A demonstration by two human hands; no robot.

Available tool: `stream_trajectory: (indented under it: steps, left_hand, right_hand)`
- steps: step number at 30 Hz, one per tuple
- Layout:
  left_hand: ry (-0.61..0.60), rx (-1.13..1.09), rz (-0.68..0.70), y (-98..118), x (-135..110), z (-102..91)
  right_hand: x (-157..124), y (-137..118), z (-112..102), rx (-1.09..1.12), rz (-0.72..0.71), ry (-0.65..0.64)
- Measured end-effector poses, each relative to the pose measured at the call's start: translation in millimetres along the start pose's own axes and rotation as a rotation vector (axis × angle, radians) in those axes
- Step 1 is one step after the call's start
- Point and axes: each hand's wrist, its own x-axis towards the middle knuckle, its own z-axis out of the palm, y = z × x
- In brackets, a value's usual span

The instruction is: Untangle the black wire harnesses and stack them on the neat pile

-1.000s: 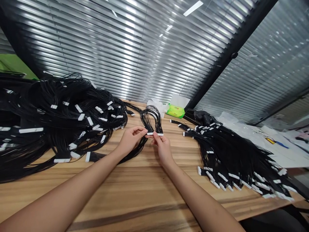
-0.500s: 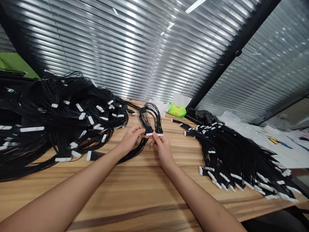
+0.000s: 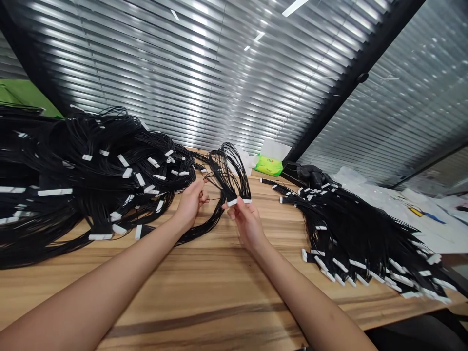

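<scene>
My right hand (image 3: 249,219) is closed on a white connector (image 3: 232,202) of a black wire harness (image 3: 234,168), thumb on top and fingers below. A second white end shows just right of the thumb. From the connectors the wires loop upward and away from me. To the left, my left hand (image 3: 192,202) is closed in a pinch. A thin black wire (image 3: 215,199) runs from its fingers toward the harness; the gripped part is hidden. More of the bundle (image 3: 204,229) trails down to the left, behind my left forearm.
A large heap of black harnesses (image 3: 109,165) with white connectors fills the left of the wooden table (image 3: 204,292). Another pile (image 3: 358,234) lies at the right. A green tissue pack (image 3: 268,165) stands at the back, before the metal blinds (image 3: 153,68).
My left hand has left the connectors and moved left and slightly up, drawing a thin wire outward. My right hand still holds the connector, and the wire loop has risen and spread.
</scene>
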Motion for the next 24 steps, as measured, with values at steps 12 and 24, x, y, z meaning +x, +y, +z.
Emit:
stream_trajectory:
  steps: [12,24]
  left_hand:
    - [-0.061,0.137,0.201,-7.5,2.9,1.2]
    - [-0.213,0.442,0.367,-7.4,-10.0,2.0]
  right_hand:
    - [-8.3,3.2,2.3,0.090,0.097,-0.279]
    - [-0.3,1.4,1.0,0.092,-0.015,-0.103]
